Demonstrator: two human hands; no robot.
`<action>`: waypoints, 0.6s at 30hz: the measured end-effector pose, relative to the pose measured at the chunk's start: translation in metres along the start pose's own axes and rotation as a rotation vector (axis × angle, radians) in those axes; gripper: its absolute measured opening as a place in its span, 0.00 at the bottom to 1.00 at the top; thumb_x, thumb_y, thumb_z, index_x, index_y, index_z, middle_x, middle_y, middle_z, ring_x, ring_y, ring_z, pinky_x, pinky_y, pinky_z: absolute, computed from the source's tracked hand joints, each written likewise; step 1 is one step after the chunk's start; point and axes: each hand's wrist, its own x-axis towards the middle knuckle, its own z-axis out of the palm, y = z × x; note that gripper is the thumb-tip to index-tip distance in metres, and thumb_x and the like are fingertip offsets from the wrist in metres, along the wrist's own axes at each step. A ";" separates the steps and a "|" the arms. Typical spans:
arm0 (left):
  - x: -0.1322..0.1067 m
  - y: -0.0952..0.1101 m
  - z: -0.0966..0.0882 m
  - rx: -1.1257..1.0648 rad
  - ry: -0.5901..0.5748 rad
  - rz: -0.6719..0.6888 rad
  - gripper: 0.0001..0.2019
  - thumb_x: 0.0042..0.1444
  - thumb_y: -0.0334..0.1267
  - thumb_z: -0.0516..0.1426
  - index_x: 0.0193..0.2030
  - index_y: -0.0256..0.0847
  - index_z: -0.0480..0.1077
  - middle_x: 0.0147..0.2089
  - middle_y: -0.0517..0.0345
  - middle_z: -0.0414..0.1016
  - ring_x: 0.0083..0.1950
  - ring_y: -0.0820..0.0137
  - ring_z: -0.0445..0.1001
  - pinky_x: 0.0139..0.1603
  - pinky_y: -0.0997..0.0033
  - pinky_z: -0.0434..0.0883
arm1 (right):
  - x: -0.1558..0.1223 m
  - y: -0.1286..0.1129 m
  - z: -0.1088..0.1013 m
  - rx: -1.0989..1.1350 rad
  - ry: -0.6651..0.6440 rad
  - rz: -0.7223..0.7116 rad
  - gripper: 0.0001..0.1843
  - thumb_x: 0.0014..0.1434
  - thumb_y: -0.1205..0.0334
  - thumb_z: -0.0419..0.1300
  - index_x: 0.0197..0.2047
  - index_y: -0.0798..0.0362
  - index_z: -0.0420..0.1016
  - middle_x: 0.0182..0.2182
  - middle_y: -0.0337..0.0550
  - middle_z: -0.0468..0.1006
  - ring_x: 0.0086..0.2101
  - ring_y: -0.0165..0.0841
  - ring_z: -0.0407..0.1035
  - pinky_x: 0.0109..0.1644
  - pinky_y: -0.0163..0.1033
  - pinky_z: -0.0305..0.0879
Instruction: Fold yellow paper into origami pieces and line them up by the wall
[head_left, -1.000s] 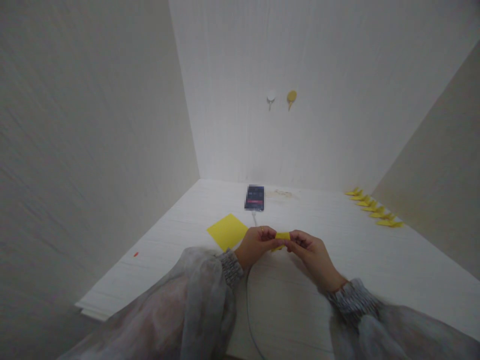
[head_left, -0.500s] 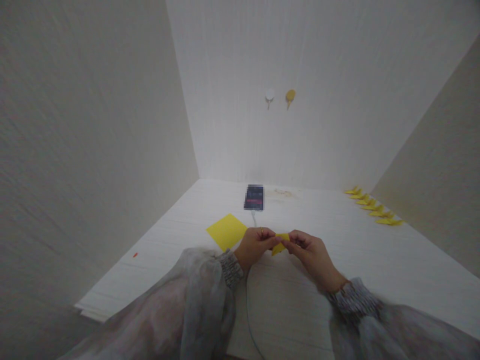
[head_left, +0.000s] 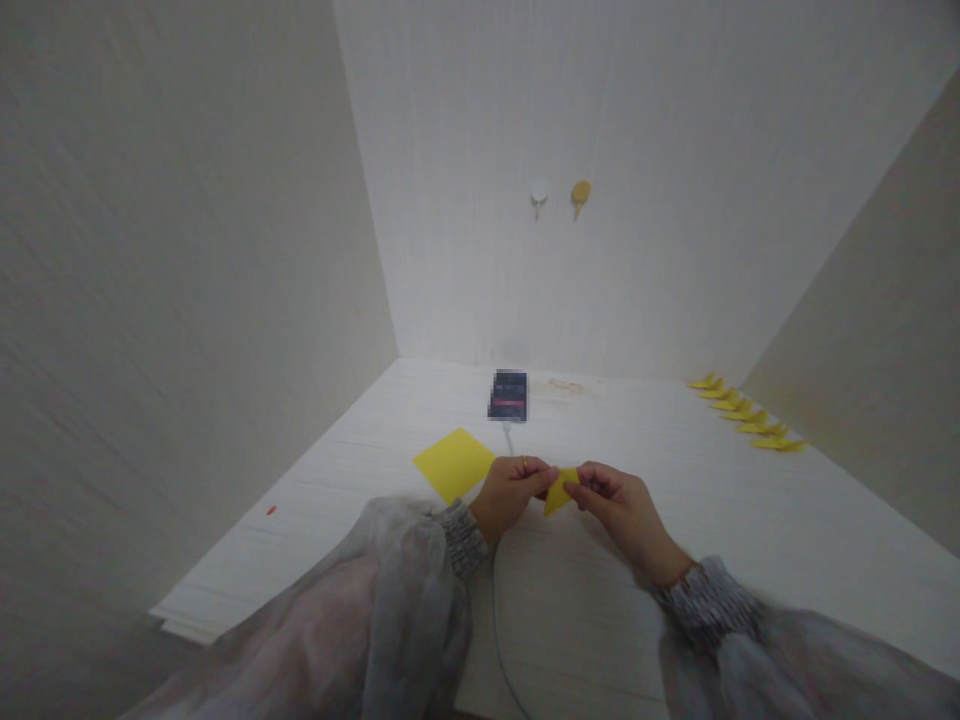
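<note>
A small folded yellow paper piece [head_left: 559, 490] is held between both my hands just above the white table [head_left: 750, 520]. My left hand [head_left: 512, 491] pinches its left edge, with a ring showing on one finger. My right hand [head_left: 621, 510] pinches its right edge with curled fingers. The piece now looks like a small triangle pointing down and left. Both wrists wear grey patterned cuffs under sheer sleeves.
A flat yellow paper square [head_left: 454, 462] lies left of my hands. A phone [head_left: 509, 395] with a cable [head_left: 496, 610] sits behind them. Several folded yellow pieces [head_left: 746, 412] line the right wall. Two round hooks [head_left: 560, 195] hang on the back wall.
The paper piece went from a short horizontal strip to a tilted triangle as my fingers worked it. My hands stayed in place.
</note>
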 end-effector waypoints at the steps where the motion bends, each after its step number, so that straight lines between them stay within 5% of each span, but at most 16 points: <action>1: 0.000 0.000 0.000 0.017 0.006 -0.001 0.13 0.42 0.43 0.57 0.24 0.32 0.72 0.21 0.58 0.70 0.24 0.75 0.66 0.29 0.74 0.64 | 0.000 0.000 0.000 0.014 -0.001 0.007 0.09 0.47 0.58 0.56 0.23 0.55 0.69 0.17 0.36 0.66 0.21 0.26 0.59 0.24 0.32 0.55; 9: 0.002 -0.004 0.000 0.045 0.001 0.006 0.13 0.43 0.44 0.56 0.25 0.33 0.71 0.22 0.58 0.70 0.24 0.75 0.67 0.29 0.74 0.65 | 0.002 -0.004 0.001 0.104 0.035 0.110 0.09 0.42 0.58 0.59 0.23 0.56 0.69 0.15 0.35 0.66 0.18 0.26 0.59 0.22 0.32 0.54; 18: 0.004 -0.012 -0.001 -0.036 -0.081 -0.051 0.13 0.32 0.38 0.63 0.24 0.32 0.67 0.22 0.58 0.71 0.22 0.77 0.67 0.25 0.78 0.64 | 0.003 0.001 -0.001 0.107 0.073 0.153 0.10 0.41 0.58 0.61 0.23 0.56 0.71 0.15 0.35 0.68 0.18 0.26 0.60 0.23 0.33 0.55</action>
